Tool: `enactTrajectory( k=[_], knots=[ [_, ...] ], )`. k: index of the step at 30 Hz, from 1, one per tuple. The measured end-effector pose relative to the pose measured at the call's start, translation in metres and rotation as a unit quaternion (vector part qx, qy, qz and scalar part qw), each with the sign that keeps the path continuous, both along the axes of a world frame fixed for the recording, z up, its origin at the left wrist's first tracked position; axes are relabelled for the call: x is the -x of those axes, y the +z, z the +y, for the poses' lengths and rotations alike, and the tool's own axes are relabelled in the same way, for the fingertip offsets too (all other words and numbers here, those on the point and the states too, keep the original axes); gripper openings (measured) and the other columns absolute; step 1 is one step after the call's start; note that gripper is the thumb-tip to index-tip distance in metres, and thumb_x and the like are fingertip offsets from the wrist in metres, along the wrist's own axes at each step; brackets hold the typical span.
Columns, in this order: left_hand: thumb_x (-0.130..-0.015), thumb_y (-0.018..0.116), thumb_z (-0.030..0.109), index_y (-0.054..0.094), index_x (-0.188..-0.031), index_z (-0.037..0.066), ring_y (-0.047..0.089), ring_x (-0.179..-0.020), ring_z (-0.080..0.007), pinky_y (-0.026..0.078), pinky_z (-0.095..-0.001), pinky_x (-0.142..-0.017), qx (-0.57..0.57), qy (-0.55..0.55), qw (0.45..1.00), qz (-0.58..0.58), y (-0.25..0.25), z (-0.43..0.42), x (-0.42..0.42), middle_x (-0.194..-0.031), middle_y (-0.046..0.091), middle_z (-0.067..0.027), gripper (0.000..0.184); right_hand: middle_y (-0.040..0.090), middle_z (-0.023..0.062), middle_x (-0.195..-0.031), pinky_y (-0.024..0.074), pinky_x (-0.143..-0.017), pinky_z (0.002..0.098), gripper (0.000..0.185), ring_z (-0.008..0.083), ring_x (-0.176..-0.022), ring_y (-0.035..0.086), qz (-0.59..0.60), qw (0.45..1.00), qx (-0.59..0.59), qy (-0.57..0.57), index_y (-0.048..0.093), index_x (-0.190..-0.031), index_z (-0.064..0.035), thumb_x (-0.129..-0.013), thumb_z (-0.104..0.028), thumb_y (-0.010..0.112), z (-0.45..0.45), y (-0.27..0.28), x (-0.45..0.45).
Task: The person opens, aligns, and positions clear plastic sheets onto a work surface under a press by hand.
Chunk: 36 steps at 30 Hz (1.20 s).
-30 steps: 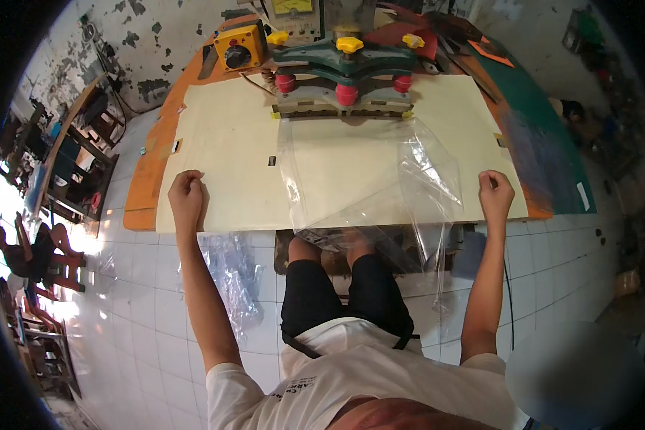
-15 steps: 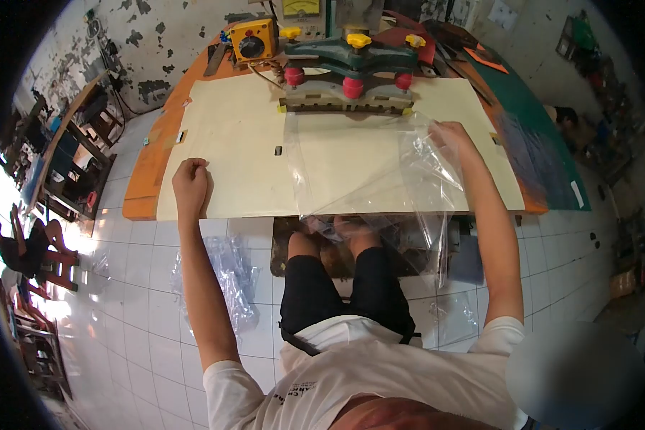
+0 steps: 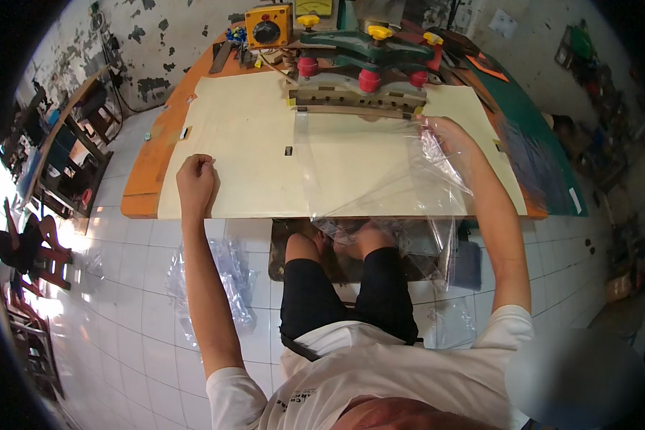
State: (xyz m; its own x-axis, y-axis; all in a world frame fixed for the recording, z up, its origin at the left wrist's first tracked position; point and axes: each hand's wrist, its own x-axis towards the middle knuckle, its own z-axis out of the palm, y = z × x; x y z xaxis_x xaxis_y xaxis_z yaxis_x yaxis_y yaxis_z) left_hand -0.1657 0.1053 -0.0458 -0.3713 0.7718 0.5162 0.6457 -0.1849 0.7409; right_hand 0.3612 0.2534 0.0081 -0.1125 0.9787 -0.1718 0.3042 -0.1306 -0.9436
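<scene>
My right hand [image 3: 444, 134] pinches the upper right part of a clear plastic sheet [image 3: 358, 168], just below the right end of a green press [image 3: 369, 54]. The sheet spreads creased over a cream board [image 3: 244, 107] and hangs past the table's front edge above my knees. Its upper edge lies at a brownish strip [image 3: 358, 112] beneath the press's metal bar. My left hand [image 3: 196, 179] rests closed on the board's left front part, with nothing visible in its fingers. A small dark mark [image 3: 288, 151] shows on the board between my hands.
A yellow control box [image 3: 268, 29] stands at the back left of the orange table [image 3: 142, 188]. Crumpled clear plastic [image 3: 226, 283] lies on the tiled floor to my left. A green mat [image 3: 567, 183] covers the right side. At far left, another person [image 3: 25, 240] sits.
The press sits higher and slightly further right in view, and the strip beneath its bar now shows. My right hand has shifted slightly left with the plastic sheet. My left hand has barely moved.
</scene>
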Motion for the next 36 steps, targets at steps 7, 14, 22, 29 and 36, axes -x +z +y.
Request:
enactTrajectory(
  k=[7,14,22,29,36],
  knots=[
    [-0.085,0.051,0.002,0.066,-0.094,-0.006,0.068,-0.081,-0.0214,0.052,-0.0302,-0.075,0.017,0.001,1.000,-0.024,-0.008,0.001,0.001,-0.088,0.070,-0.0164,0.019,0.059,-0.0005,-0.072,0.0375,-0.056,0.0265,0.021,0.0124,-0.059,0.048,0.079,0.996,-0.035,0.025,0.067,-0.082,-0.0102,-0.084,-0.031,0.065,0.012,-0.014,0.001],
    [-0.086,0.054,0.004,0.066,-0.094,-0.006,0.067,-0.080,-0.0214,0.052,-0.0305,-0.075,-0.009,-0.009,1.000,-0.021,-0.011,0.001,0.003,-0.089,0.070,-0.0163,0.017,0.059,0.0067,-0.068,0.0498,-0.051,0.0360,0.020,0.0197,-0.057,0.059,-0.017,0.996,0.084,-0.023,0.062,-0.081,-0.0067,-0.091,-0.024,0.059,0.049,-0.027,0.002],
    [-0.086,0.055,0.005,0.067,-0.095,-0.004,0.068,-0.081,-0.0228,0.052,-0.0314,-0.075,0.003,0.006,1.000,0.002,-0.011,0.001,0.002,-0.089,0.070,-0.0163,0.017,0.059,0.0122,-0.082,0.0586,-0.057,0.0388,0.016,0.0214,-0.061,0.060,0.137,0.990,0.003,-0.044,0.060,-0.094,0.0040,-0.084,-0.007,0.066,-0.052,0.035,0.044],
    [-0.087,0.055,0.005,0.067,-0.096,-0.004,0.068,-0.081,-0.0223,0.052,-0.0310,-0.075,0.024,0.009,0.999,-0.021,-0.010,-0.002,0.000,-0.087,0.070,-0.0162,0.018,0.058,0.0062,-0.083,0.0552,-0.065,0.0318,0.007,0.0180,-0.077,0.063,0.137,0.990,-0.031,-0.032,0.057,-0.090,-0.0041,-0.089,-0.008,0.063,-0.095,0.043,0.029],
    [-0.089,0.057,0.005,0.065,-0.101,-0.004,0.066,-0.093,-0.0179,0.052,-0.0303,-0.076,-0.093,0.041,0.989,0.108,0.013,-0.017,-0.031,-0.097,0.068,-0.0152,0.017,0.063,0.0057,-0.090,0.0504,-0.080,0.0261,0.005,0.0115,-0.087,0.062,0.120,0.963,-0.241,0.004,0.052,-0.095,-0.0041,-0.093,-0.002,0.056,-0.172,0.052,0.009]
  ],
)
